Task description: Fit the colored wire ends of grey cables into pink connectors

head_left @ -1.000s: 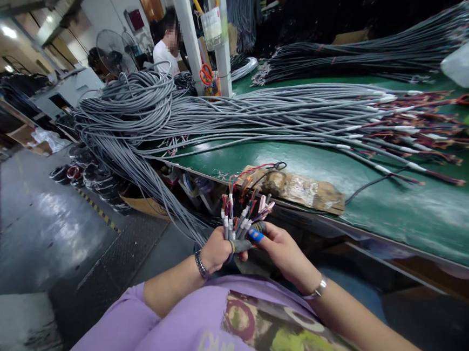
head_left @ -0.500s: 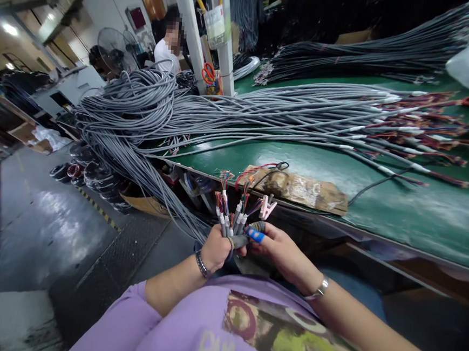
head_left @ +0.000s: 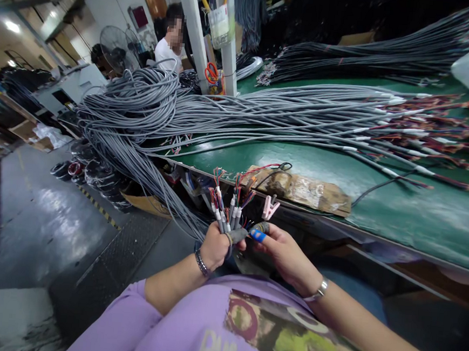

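Observation:
My left hand (head_left: 217,247) is closed round a bunch of grey cables (head_left: 235,214), whose white-taped ends and thin coloured wires stick up above the fist. A grey cover wraps its thumb. Close on the right, my right hand (head_left: 281,249) pinches the fine wire ends (head_left: 249,231) of one cable between fingertips wrapped in grey and blue tape. The exact grip there is partly hidden by the fingers. A pale pink clip (head_left: 270,207) sits at the table edge just above my right hand.
Long grey cables (head_left: 264,110) lie across the green table (head_left: 397,215) and hang off its left end. A taped cardboard piece (head_left: 310,191) lies at the front edge. Orange-handled scissors (head_left: 211,72) hang by a white post (head_left: 193,31). A person in white (head_left: 167,48) is behind.
My right hand has drawn slightly apart from my left, and the wire ends between them now show. The cables in my left hand spread and lean a little further left.

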`<state>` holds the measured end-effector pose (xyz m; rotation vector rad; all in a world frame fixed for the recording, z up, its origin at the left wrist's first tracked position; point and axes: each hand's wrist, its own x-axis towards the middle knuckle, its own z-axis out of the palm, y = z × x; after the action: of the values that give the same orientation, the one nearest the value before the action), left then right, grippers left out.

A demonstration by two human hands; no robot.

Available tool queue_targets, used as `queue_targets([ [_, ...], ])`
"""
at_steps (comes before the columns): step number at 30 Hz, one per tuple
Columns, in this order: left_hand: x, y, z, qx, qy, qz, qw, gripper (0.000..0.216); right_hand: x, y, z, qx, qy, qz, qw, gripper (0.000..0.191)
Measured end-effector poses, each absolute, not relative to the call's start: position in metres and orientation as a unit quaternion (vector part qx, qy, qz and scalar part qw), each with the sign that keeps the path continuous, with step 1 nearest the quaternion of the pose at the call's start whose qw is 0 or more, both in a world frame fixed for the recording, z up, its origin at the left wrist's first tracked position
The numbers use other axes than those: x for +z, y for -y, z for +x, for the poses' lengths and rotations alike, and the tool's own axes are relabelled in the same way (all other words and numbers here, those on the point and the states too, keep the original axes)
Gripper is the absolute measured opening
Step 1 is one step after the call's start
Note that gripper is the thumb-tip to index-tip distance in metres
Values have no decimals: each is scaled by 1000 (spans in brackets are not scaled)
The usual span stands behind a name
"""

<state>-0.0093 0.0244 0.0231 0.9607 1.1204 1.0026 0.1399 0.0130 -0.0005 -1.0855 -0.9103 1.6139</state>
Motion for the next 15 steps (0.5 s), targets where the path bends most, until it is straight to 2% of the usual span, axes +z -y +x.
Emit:
queue_targets([
  [6,26,-24,-8,438,-487,422,627,36,1,-12,141,678,338,-436,485,31],
  [15,35,-30,-3,443,-444,417,658,33,-8,-39,163,705,283,-419,498,44],
])
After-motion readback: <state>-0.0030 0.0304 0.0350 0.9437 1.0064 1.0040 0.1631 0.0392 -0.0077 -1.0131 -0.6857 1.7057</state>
